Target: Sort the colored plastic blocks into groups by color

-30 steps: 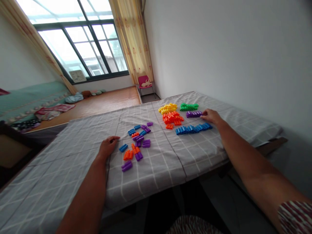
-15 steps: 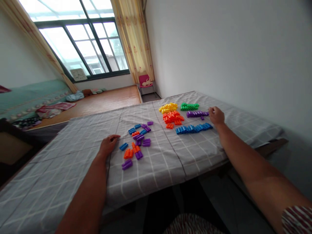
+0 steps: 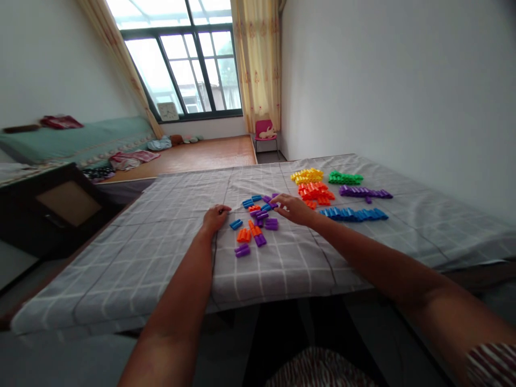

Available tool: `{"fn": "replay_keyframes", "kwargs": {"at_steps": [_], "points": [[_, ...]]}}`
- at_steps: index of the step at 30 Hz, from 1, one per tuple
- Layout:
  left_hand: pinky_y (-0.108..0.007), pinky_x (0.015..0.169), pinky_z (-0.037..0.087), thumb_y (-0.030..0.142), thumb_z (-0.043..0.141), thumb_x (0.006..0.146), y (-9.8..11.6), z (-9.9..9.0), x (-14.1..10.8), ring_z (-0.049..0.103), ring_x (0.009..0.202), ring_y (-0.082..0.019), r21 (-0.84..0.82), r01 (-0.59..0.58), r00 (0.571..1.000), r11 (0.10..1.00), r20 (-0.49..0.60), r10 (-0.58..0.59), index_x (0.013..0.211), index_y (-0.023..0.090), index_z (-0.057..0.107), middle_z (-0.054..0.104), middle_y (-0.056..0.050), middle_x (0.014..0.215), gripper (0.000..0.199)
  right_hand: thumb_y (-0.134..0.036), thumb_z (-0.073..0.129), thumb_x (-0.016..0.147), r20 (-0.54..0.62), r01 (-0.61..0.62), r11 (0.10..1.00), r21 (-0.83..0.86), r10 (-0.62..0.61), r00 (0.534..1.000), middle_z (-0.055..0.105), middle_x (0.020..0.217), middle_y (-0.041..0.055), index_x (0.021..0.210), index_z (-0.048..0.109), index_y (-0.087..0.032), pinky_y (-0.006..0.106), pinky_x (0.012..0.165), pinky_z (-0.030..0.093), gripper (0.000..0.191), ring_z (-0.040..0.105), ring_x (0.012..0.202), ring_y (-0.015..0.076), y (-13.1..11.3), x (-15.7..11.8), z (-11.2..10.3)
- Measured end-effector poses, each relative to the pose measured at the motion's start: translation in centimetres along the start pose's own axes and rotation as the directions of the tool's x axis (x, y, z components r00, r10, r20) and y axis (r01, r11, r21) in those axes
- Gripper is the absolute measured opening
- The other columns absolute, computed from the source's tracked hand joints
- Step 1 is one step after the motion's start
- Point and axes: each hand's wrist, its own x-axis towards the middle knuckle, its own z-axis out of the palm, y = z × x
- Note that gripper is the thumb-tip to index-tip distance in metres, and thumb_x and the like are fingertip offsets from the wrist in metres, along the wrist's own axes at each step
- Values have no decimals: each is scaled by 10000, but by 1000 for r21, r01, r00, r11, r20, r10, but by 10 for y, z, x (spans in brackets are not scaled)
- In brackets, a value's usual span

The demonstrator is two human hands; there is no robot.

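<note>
1. The loose pieces [image 3: 242, 250], short glossy tubes of plastic look in blue, orange and purple, lie scattered on the cloth between and just beyond the two hands, many side by side in pairs or small clusters.
2. The right hand [image 3: 293, 208] reaches over the scatter's far right side, fingers stretched forward and slightly parted, tips at purple pieces. From here I can't tell whether they grip one.
3. The left hand [image 3: 216, 216] rests on the cloth, left of the scatter and near a blue pair [image 3: 236, 224]. Its fingers are loosely bent, index finger reaching out; whether anything is inside, I can't tell.
4. Over to the right, more tubes are grouped by colour: a yellow heap [image 3: 307, 176], a green heap [image 3: 345, 178], an orange heap [image 3: 315, 192], a long purple row [image 3: 365, 192] and a ridged blue row [image 3: 353, 214]. One purple piece [image 3: 368, 200] lies just on the near side of the purple row.
5. The grey cloth [image 3: 282, 269] has pale checks, darker lines and soft wrinkles.
6. The right fingers cover part of the scatter; overlapping tubes blur together, so I can't count them. The picture edge cuts off the striped sleeve [image 3: 489, 363].
</note>
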Motion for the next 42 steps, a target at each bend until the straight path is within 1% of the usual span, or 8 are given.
{"fn": "replay_keyframes", "kwargs": {"at_steps": [7, 17, 22, 25, 28, 33, 39, 42], "points": [[-261, 862, 491, 174, 499, 800, -1, 2, 0, 649, 931, -176, -51, 13, 1000, 999, 8, -13, 1015, 189, 751, 729, -47, 1025, 331, -241, 679, 830, 186, 25, 992, -123, -1, 982, 682, 1030, 126, 1091, 683, -148, 338, 854, 477, 277, 630, 968, 229, -17, 29, 35], [-295, 888, 489, 225, 492, 794, -1, -2, 1, 647, 967, -199, -8, -19, 1000, 1000, 13, 19, 985, 202, 751, 721, -57, 1041, 323, -439, 665, 794, 29, -289, 861, 417, 305, 952, 708, 873, 58, 1002, 690, -166, 292, 714, 523, 345, 655, 782, 169, 9, -6, -29], [-300, 865, 493, 282, 475, 803, -6, -4, 4, 651, 944, -202, 7, -23, 999, 1000, 29, 23, 1015, 208, 738, 718, -61, 1071, 346, -528, 654, 761, -328, -411, 806, 425, 560, 760, 700, 944, 80, 1035, 635, -165, 330, 715, 531, 455, 643, 808, 188, 68, -55, -106], [-296, 859, 497, 304, 480, 793, -8, -6, 7, 655, 955, -205, 10, -23, 999, 1000, 35, 22, 1004, 222, 740, 722, -53, 1080, 345, -526, 664, 740, -488, -614, 753, 237, 639, 595, 695, 956, 96, 990, 619, -160, 330, 703, 514, 445, 634, 814, 201, 117, -100, -148], [-291, 836, 505, 320, 493, 776, -7, -7, 8, 661, 929, -204, 11, -11, 1000, 1000, 22, 10, 970, 240, 745, 737, -36, 1027, 328, -495, 695, 705, -516, -817, 576, -33, 690, 507, 696, 904, 85, 893, 610, -178, 324, 701, 483, 379, 633, 800, 213, 159, -145, -167], [-279, 790, 516, 321, 501, 755, -3, -9, 7, 668, 880, -200, 10, 14, 1000, 1000, 11, -15, 962, 246, 746, 743, -27, 1003, 329, -554, 661, 732, -461, -886, 367, -283, 758, 461, 701, 873, 92, 942, 622, -185, 311, 662, 441, 427, 646, 800, 242, 193, -180, -155], [-270, 811, 514, 326, 487, 756, -2, -11, 5, 670, 913, -203, 26, 0, 1000, 1000, 21, 0, 966, 228, 749, 736, -41, 1042, 350, -509, 456, 897, -450, -909, 342, -237, 791, 415, 718, 953, 143, 972, 669, -157, 323, 701, 451, 418, 667, 855, 252, 204, -188, -155], [-276, 809, 513, 322, 491, 761, -3, -11, 6, 668, 929, -209, 30, 4, 1000, 1000, 25, -4, 960, 235, 749, 736, -39, 1042, 337, -487, 581, 821, -337, -882, 427, -198, 816, 470, 724, 979, 121, 952, 676, -158, 300, 720, 470, 366, 673, 876, 234, 211, -201, -159]]}}
